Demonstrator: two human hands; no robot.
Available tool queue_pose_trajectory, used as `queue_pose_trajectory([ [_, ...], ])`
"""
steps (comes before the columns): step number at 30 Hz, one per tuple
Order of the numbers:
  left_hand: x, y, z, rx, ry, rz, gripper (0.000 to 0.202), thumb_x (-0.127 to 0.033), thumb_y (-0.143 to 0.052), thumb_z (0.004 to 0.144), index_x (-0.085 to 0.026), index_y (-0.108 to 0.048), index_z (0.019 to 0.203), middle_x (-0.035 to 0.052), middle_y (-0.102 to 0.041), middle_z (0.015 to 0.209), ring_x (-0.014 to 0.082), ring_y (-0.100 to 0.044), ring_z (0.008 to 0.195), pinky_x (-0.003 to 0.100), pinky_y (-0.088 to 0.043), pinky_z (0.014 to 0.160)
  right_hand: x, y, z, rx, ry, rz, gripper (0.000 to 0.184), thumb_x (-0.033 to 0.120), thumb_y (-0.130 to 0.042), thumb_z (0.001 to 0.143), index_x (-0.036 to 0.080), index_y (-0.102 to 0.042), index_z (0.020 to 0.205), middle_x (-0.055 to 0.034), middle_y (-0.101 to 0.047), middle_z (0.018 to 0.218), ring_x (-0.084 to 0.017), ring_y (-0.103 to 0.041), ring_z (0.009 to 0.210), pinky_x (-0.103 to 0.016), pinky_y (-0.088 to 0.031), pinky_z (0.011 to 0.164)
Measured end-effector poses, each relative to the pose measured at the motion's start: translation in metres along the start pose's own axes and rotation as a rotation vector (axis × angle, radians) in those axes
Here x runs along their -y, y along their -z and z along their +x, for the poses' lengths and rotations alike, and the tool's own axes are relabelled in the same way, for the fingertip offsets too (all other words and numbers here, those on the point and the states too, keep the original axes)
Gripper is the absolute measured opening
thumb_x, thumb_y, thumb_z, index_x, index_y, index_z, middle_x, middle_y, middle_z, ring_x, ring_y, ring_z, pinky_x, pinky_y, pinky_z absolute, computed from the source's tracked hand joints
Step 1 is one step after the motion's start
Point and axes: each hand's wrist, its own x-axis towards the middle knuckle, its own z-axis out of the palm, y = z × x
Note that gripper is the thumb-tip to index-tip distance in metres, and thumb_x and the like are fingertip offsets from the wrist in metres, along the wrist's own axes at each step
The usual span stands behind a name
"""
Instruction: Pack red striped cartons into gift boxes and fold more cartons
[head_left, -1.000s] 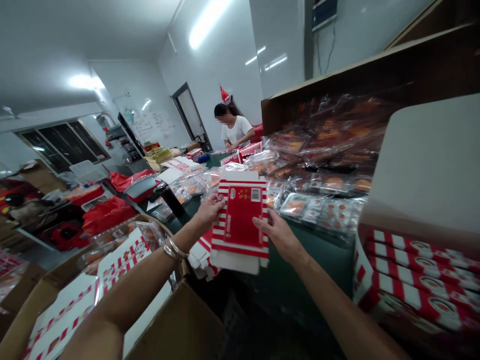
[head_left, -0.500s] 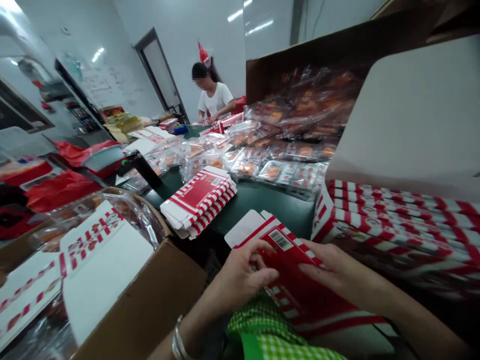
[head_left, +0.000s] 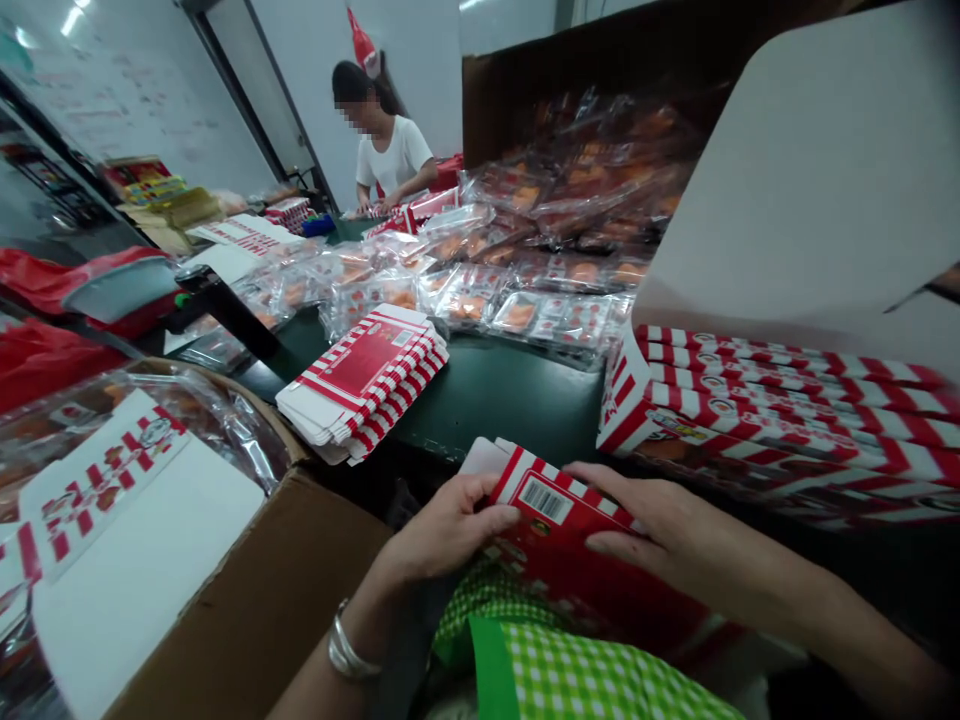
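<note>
Between my hands, above my lap, is a red and white striped carton (head_left: pixel 577 555) with a barcode near its far end and white end flaps. My left hand (head_left: pixel 457 525) pinches the carton's left edge near the flaps, thumb on top. Along the far right edge, my right hand (head_left: pixel 645 530) grips it, thumb on the red face and fingers over the side. The near end of the carton blurs into shadow. Beyond my hands, a stack of flat striped cartons (head_left: pixel 367 370) lies at the edge of the dark green table (head_left: pixel 517 395).
An open display box (head_left: pixel 622 400) with rows of striped cartons stands at right. Clear-wrapped packs (head_left: pixel 517 310) heap across the table. A cardboard box (head_left: pixel 255 590) with packs and printed card is at left. A co-worker (head_left: pixel 394 150) in white works at the far end.
My left hand's curled fingers have moved from over the carton's face to its left edge and closed there. The right hand keeps its grip. The whole view has shifted.
</note>
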Motion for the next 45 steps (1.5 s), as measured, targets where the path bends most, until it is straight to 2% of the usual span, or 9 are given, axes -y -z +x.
queue_pose_trajectory([
  [4, -0.001, 0.006, -0.003, 0.132, 0.067, -0.206, 0.040, -0.040, -0.062, 0.085, -0.017, -0.063, 0.117, 0.0075, -0.069, 0.103, 0.0180, -0.063, 0.089, 0.028, -0.048, 0.082, -0.002, -0.022, -0.007, -0.202, 0.034, -0.230, 0.047, 0.031, -0.048, 0.092, 0.014, -0.046, 0.136, -0.0173, -0.061, 0.123, -0.030, -0.063, 0.104, -0.045, -0.053, 0.085],
  [8, 0.002, 0.005, -0.003, 0.216, 0.112, -0.233, 0.044, -0.042, -0.069, 0.079, -0.018, -0.063, 0.116, 0.0068, -0.068, 0.102, 0.0160, -0.063, 0.085, 0.026, -0.048, 0.078, 0.014, -0.019, -0.013, 0.033, -0.004, 0.002, 0.057, 0.045, -0.061, 0.085, 0.017, -0.048, 0.132, -0.0146, -0.061, 0.124, -0.028, -0.062, 0.105, -0.038, -0.052, 0.088],
  [15, -0.025, 0.007, -0.006, 0.346, 0.091, 0.040, 0.031, -0.034, -0.070, 0.077, -0.015, -0.071, 0.102, 0.0056, -0.071, 0.093, 0.0181, -0.062, 0.083, 0.028, -0.048, 0.079, 0.022, -0.011, -0.019, 0.243, -0.067, 0.359, 0.029, 0.044, -0.058, 0.087, 0.019, -0.062, 0.098, -0.0022, -0.069, 0.088, -0.016, -0.061, 0.073, -0.023, -0.047, 0.065],
  [17, -0.034, 0.010, -0.022, 0.176, -0.017, 0.150, 0.024, -0.028, -0.067, 0.080, -0.017, -0.071, 0.101, 0.0050, -0.070, 0.096, 0.0183, -0.062, 0.089, 0.027, -0.047, 0.083, 0.016, -0.013, -0.025, 0.156, -0.138, 0.350, 0.028, 0.046, -0.058, 0.086, 0.019, -0.060, 0.095, -0.0012, -0.068, 0.083, -0.016, -0.060, 0.069, -0.023, -0.046, 0.061],
  [21, -0.009, 0.011, -0.066, -0.551, -0.100, 0.036, 0.016, -0.028, -0.060, 0.085, -0.020, -0.071, 0.093, 0.0041, -0.071, 0.090, 0.0168, -0.064, 0.086, 0.027, -0.048, 0.082, -0.001, -0.015, -0.035, -0.007, -0.282, 0.365, 0.031, 0.050, -0.058, 0.083, 0.020, -0.056, 0.092, -0.0011, -0.068, 0.077, -0.018, -0.063, 0.065, -0.026, -0.049, 0.057],
  [24, 0.037, -0.002, -0.076, -0.346, 0.099, -0.185, 0.025, -0.029, -0.069, 0.076, -0.019, -0.071, 0.099, 0.0061, -0.072, 0.091, 0.0215, -0.066, 0.090, 0.033, -0.049, 0.085, -0.013, -0.019, -0.040, 0.007, -0.335, 0.438, 0.035, 0.053, -0.058, 0.083, 0.021, -0.055, 0.098, -0.0032, -0.070, 0.084, -0.023, -0.067, 0.071, -0.030, -0.053, 0.062],
  [28, 0.076, -0.028, -0.045, 0.020, 0.121, -0.527, 0.052, -0.040, -0.083, 0.058, -0.016, -0.070, 0.103, 0.0093, -0.072, 0.100, 0.0296, -0.064, 0.103, 0.041, -0.044, 0.097, -0.025, -0.024, -0.040, -0.021, -0.362, 0.452, 0.039, 0.052, -0.058, 0.083, 0.022, -0.054, 0.106, -0.0057, -0.070, 0.096, -0.026, -0.067, 0.083, -0.035, -0.055, 0.073],
  [36, 0.055, -0.029, 0.013, -0.099, -0.096, -0.798, 0.069, -0.042, -0.089, 0.051, -0.012, -0.063, 0.108, 0.0134, -0.071, 0.104, 0.0304, -0.066, 0.099, 0.043, -0.048, 0.093, -0.012, -0.012, -0.014, -0.099, -0.263, 0.555, 0.065, 0.050, -0.070, 0.071, 0.019, -0.048, 0.123, -0.0119, -0.063, 0.119, -0.031, -0.064, 0.100, -0.041, -0.054, 0.083],
  [45, 0.001, -0.003, 0.059, -0.363, -0.223, -0.743, 0.047, -0.048, -0.078, 0.067, -0.014, -0.063, 0.097, 0.0067, -0.073, 0.091, 0.0201, -0.069, 0.081, 0.031, -0.053, 0.077, 0.000, -0.013, 0.026, -0.351, -0.299, 0.819, 0.052, 0.051, -0.070, 0.073, 0.021, -0.050, 0.112, -0.0098, -0.069, 0.109, -0.031, -0.067, 0.096, -0.045, -0.058, 0.080],
])
